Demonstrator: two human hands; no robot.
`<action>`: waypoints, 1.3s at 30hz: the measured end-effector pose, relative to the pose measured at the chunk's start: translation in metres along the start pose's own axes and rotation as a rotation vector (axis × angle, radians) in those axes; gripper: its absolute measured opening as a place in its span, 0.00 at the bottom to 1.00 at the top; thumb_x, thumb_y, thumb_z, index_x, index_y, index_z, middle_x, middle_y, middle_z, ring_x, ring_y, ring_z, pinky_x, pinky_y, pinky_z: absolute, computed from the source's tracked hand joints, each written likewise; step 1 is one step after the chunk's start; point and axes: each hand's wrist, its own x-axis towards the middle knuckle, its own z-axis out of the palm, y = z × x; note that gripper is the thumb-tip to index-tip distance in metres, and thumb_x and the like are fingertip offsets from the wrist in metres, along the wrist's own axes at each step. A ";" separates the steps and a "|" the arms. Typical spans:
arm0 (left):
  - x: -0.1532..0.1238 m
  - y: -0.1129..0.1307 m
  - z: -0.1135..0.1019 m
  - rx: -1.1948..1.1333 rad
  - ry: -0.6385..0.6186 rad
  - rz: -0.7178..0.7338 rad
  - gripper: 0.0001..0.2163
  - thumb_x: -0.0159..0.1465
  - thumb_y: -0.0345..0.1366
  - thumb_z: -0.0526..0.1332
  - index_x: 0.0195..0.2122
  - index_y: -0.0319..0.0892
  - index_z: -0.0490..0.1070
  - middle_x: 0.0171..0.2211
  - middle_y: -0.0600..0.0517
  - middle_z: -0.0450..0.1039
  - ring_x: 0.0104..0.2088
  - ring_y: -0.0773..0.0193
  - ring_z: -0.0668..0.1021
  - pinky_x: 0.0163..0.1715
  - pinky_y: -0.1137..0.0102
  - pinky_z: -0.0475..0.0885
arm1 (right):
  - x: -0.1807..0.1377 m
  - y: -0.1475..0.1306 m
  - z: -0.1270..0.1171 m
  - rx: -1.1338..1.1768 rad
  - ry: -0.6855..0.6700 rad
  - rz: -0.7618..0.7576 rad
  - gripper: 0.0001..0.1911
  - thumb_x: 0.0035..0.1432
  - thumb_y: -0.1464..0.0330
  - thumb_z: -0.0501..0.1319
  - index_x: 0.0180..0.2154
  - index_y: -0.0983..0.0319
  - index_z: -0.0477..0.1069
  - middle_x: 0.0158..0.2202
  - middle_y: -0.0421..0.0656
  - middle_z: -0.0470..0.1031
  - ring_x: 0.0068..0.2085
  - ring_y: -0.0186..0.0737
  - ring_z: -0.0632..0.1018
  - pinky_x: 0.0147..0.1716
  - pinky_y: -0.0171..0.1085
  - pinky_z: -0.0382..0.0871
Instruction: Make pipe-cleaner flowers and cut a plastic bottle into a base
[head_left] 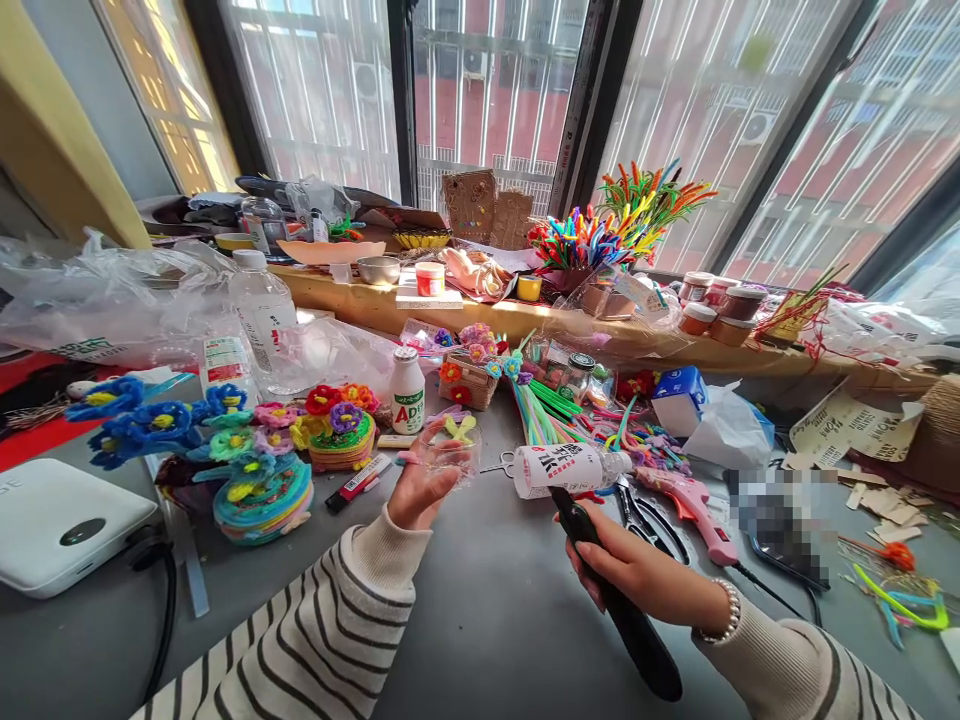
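My left hand [422, 482] holds a small clear plastic cup-like piece [461, 458] between thumb and fingers, above the grey table. My right hand [626, 560] is wrapped round a long black tool [630, 640]; its thick end points toward me, and its kind is not clear. The tool's far tip is close to a clear plastic bottle [566, 470] with a white label, lying on its side. Scissors [652, 520] with black handles rest just beyond my right hand, beside a pink glue gun [694, 510]. A white bottle with a green label [407, 392] stands beyond my left hand.
Pipe-cleaner flower pots [262, 490] and a white device [67, 525] with a black cable are at left. Bundled pipe cleaners [540, 410] lie beyond the bottle. A blue tissue pack [679, 400] and cardboard scraps [889, 510] sit at right. A cluttered ledge [360, 292] runs below the windows.
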 end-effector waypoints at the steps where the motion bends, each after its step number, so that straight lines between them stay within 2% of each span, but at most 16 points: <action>1: 0.000 -0.001 0.001 0.017 -0.004 0.020 0.27 0.40 0.34 0.65 0.43 0.49 0.59 0.34 0.52 0.65 0.38 0.59 0.70 0.40 0.60 0.62 | -0.001 0.000 -0.001 0.023 0.010 -0.015 0.07 0.56 0.64 0.46 0.35 0.60 0.51 0.28 0.37 0.59 0.22 0.26 0.64 0.23 0.31 0.63; 5: -0.001 -0.005 0.004 0.128 -0.013 0.154 0.26 0.40 0.31 0.65 0.41 0.49 0.59 0.38 0.52 0.64 0.40 0.58 0.69 0.42 0.58 0.61 | -0.002 -0.002 -0.007 0.082 0.138 -0.084 0.07 0.56 0.65 0.46 0.37 0.61 0.53 0.30 0.39 0.59 0.27 0.29 0.66 0.29 0.35 0.65; 8: -0.003 -0.008 0.006 0.242 -0.035 0.274 0.27 0.39 0.26 0.65 0.40 0.49 0.60 0.41 0.52 0.63 0.43 0.58 0.67 0.45 0.59 0.59 | 0.003 -0.012 -0.017 -0.001 0.225 -0.105 0.08 0.56 0.65 0.46 0.36 0.63 0.55 0.29 0.40 0.62 0.29 0.31 0.68 0.32 0.36 0.65; 10: -0.004 -0.008 0.006 0.308 -0.093 0.306 0.29 0.37 0.23 0.65 0.41 0.48 0.60 0.42 0.52 0.63 0.44 0.59 0.66 0.47 0.60 0.57 | 0.009 -0.024 -0.029 -0.082 0.283 -0.157 0.09 0.56 0.65 0.45 0.38 0.63 0.55 0.32 0.42 0.65 0.29 0.32 0.68 0.32 0.37 0.65; 13: -0.005 -0.007 0.003 0.327 -0.125 0.301 0.31 0.36 0.21 0.65 0.42 0.47 0.60 0.44 0.50 0.63 0.46 0.57 0.65 0.49 0.59 0.56 | 0.026 -0.043 -0.049 -0.294 0.391 -0.316 0.17 0.55 0.66 0.47 0.46 0.62 0.47 0.38 0.46 0.67 0.30 0.34 0.70 0.33 0.39 0.65; 16: -0.004 -0.007 0.001 0.309 -0.117 0.288 0.29 0.36 0.21 0.65 0.41 0.46 0.62 0.45 0.49 0.63 0.49 0.56 0.63 0.51 0.58 0.53 | 0.054 -0.056 -0.063 -0.684 0.467 -0.375 0.13 0.53 0.69 0.51 0.42 0.61 0.54 0.39 0.46 0.68 0.39 0.38 0.70 0.39 0.40 0.62; 20: -0.004 -0.008 0.001 0.314 -0.176 0.265 0.28 0.38 0.23 0.65 0.42 0.47 0.61 0.46 0.49 0.62 0.50 0.57 0.62 0.52 0.57 0.51 | 0.097 -0.058 -0.061 -1.159 0.368 -0.306 0.13 0.52 0.69 0.53 0.42 0.64 0.57 0.37 0.46 0.70 0.37 0.39 0.71 0.34 0.36 0.63; 24: -0.006 -0.005 0.003 0.233 -0.126 0.190 0.27 0.38 0.27 0.66 0.42 0.45 0.62 0.44 0.47 0.64 0.47 0.53 0.64 0.49 0.56 0.55 | 0.133 -0.052 -0.044 -1.242 0.317 -0.336 0.15 0.49 0.71 0.57 0.41 0.63 0.61 0.36 0.44 0.71 0.37 0.39 0.71 0.33 0.34 0.62; 27: -0.010 0.000 0.004 0.153 -0.175 0.084 0.23 0.44 0.34 0.64 0.42 0.43 0.62 0.43 0.46 0.65 0.43 0.52 0.68 0.45 0.56 0.59 | 0.145 -0.049 -0.036 -1.296 0.328 -0.384 0.14 0.49 0.74 0.57 0.40 0.59 0.65 0.43 0.44 0.67 0.43 0.42 0.66 0.38 0.39 0.59; 30: -0.012 0.004 0.004 0.146 -0.210 0.072 0.21 0.47 0.37 0.62 0.43 0.43 0.62 0.42 0.45 0.65 0.42 0.52 0.69 0.44 0.56 0.59 | 0.138 -0.047 -0.036 -1.319 0.386 -0.427 0.14 0.52 0.75 0.54 0.42 0.58 0.65 0.46 0.44 0.64 0.46 0.43 0.63 0.40 0.42 0.57; 34: -0.012 0.004 0.005 0.125 -0.207 0.105 0.22 0.45 0.35 0.63 0.43 0.45 0.62 0.43 0.47 0.64 0.44 0.51 0.68 0.45 0.56 0.58 | 0.099 -0.044 -0.045 -1.283 0.421 -0.465 0.10 0.55 0.68 0.50 0.38 0.61 0.67 0.41 0.44 0.68 0.41 0.40 0.66 0.40 0.39 0.58; 37: -0.011 0.002 0.006 0.086 -0.190 0.094 0.24 0.44 0.33 0.64 0.43 0.46 0.62 0.43 0.47 0.63 0.45 0.52 0.67 0.46 0.57 0.57 | 0.067 -0.033 -0.052 -1.259 0.351 -0.433 0.15 0.53 0.60 0.51 0.38 0.61 0.66 0.40 0.44 0.69 0.41 0.40 0.67 0.41 0.40 0.59; 39: -0.011 0.001 0.006 0.072 -0.178 0.079 0.24 0.43 0.33 0.64 0.43 0.46 0.62 0.44 0.47 0.62 0.45 0.52 0.67 0.46 0.57 0.57 | 0.053 -0.021 -0.053 -1.281 0.315 -0.410 0.24 0.46 0.55 0.56 0.43 0.62 0.63 0.43 0.46 0.67 0.43 0.43 0.66 0.42 0.42 0.58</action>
